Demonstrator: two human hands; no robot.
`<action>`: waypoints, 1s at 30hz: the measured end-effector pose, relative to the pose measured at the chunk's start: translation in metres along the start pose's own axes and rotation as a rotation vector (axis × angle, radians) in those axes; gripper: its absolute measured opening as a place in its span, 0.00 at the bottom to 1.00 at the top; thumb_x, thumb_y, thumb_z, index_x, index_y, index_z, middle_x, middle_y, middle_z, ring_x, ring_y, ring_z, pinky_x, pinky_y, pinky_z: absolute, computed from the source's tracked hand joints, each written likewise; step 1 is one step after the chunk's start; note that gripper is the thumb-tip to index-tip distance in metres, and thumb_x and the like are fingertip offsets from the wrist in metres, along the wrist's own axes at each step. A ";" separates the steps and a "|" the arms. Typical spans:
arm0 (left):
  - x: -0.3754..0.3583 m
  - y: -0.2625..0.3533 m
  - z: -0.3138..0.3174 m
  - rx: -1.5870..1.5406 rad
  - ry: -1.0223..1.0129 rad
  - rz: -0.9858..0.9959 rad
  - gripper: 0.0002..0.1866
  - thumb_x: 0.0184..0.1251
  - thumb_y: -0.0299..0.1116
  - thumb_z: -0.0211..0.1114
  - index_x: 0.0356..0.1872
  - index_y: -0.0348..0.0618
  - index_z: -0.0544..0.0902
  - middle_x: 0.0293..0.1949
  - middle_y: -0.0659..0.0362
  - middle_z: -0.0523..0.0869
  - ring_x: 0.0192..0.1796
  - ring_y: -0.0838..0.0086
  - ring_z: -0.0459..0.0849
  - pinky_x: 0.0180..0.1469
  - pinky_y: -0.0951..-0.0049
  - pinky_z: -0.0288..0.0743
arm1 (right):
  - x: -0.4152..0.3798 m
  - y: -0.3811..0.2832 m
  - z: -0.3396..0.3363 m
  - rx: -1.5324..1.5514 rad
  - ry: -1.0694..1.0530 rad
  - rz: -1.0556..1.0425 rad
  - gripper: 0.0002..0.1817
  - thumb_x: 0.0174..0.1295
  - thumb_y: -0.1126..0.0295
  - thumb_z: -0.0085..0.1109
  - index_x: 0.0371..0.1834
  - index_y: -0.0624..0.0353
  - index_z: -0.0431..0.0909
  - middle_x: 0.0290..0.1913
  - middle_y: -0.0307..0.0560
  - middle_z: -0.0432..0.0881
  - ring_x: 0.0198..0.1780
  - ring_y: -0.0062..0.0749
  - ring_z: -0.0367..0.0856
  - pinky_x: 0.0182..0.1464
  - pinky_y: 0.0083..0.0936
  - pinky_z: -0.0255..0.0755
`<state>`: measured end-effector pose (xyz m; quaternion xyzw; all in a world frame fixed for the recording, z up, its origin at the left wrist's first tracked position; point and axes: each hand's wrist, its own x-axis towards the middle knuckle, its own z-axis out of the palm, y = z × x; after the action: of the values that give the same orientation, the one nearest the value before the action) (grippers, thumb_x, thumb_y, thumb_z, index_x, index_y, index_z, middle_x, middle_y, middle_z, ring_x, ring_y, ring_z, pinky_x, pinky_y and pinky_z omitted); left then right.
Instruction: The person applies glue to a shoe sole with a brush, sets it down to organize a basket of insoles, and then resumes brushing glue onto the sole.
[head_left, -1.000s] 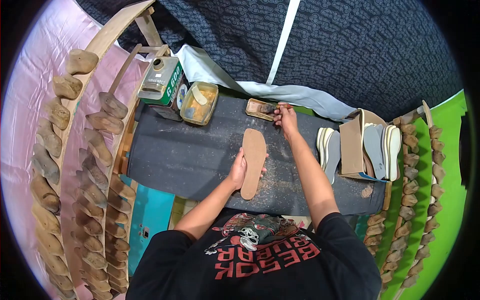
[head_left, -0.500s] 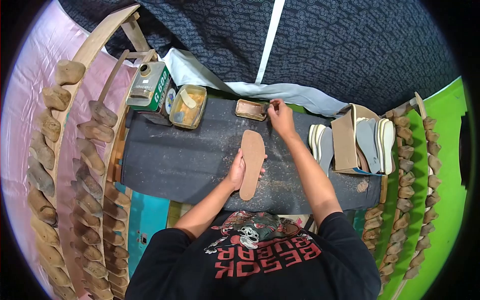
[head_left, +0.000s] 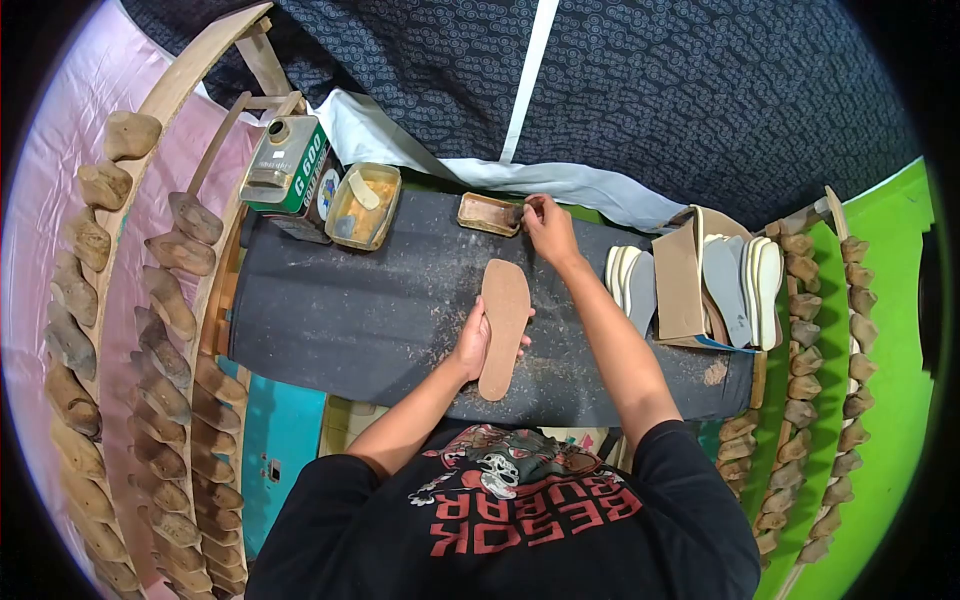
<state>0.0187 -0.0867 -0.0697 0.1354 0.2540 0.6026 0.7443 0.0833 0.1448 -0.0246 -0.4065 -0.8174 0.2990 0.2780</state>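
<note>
My left hand [head_left: 474, 342] holds a brown insole [head_left: 505, 330] upright above the table, fingers curled behind it and thumb at its left edge. Its broad end points away from me. At the right end of a small shallow tray [head_left: 488, 224] with a pale brownish inside, my right hand [head_left: 550, 230] is closed in a pinch. Something small and dark shows at its fingertips, too little of it visible to name. Left of that tray stands a plastic tub [head_left: 340, 238] with yellowish residue and a pale flat piece inside.
A G 600 can [head_left: 287, 180] stands at the back left. On the right, grey-and-white soles [head_left: 632, 285] lean beside a cardboard box [head_left: 683, 290] holding more. Racks of wooden shoe lasts [head_left: 160, 390] flank both sides. Crumbs dot the dark tabletop [head_left: 330, 300].
The camera view has shifted slightly, so the table things appear a little further left. My right hand stays at the small tray's end; the insole remains in my left hand.
</note>
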 end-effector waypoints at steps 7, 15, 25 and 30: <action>0.006 0.002 0.009 0.024 0.014 0.034 0.42 0.78 0.70 0.30 0.72 0.46 0.71 0.63 0.54 0.82 0.43 0.69 0.87 0.42 0.66 0.84 | -0.020 0.017 -0.032 0.750 0.108 0.260 0.13 0.76 0.66 0.53 0.51 0.65 0.77 0.34 0.50 0.85 0.29 0.29 0.85 0.32 0.23 0.81; 0.021 0.003 0.019 -0.035 -0.049 0.012 0.43 0.77 0.71 0.33 0.71 0.46 0.72 0.59 0.53 0.83 0.39 0.68 0.84 0.40 0.66 0.81 | -0.095 -0.015 -0.067 0.910 0.285 0.351 0.12 0.78 0.64 0.49 0.49 0.61 0.77 0.27 0.41 0.80 0.23 0.22 0.77 0.26 0.19 0.70; 0.031 -0.013 0.041 -0.115 -0.148 -0.052 0.43 0.76 0.72 0.34 0.72 0.47 0.71 0.58 0.54 0.82 0.40 0.67 0.82 0.41 0.66 0.79 | -0.120 -0.018 -0.097 0.590 0.303 0.188 0.08 0.79 0.68 0.50 0.50 0.59 0.76 0.29 0.40 0.81 0.25 0.15 0.74 0.28 0.15 0.68; 0.036 -0.023 0.040 -0.133 -0.185 -0.097 0.43 0.75 0.73 0.35 0.73 0.48 0.70 0.59 0.54 0.81 0.41 0.67 0.81 0.42 0.64 0.78 | -0.129 -0.039 -0.109 0.577 0.282 0.166 0.08 0.78 0.70 0.52 0.52 0.61 0.76 0.31 0.41 0.83 0.28 0.15 0.79 0.31 0.16 0.74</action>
<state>0.0645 -0.0535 -0.0556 0.1280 0.1500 0.5663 0.8002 0.2065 0.0475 0.0490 -0.4137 -0.6165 0.4804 0.4669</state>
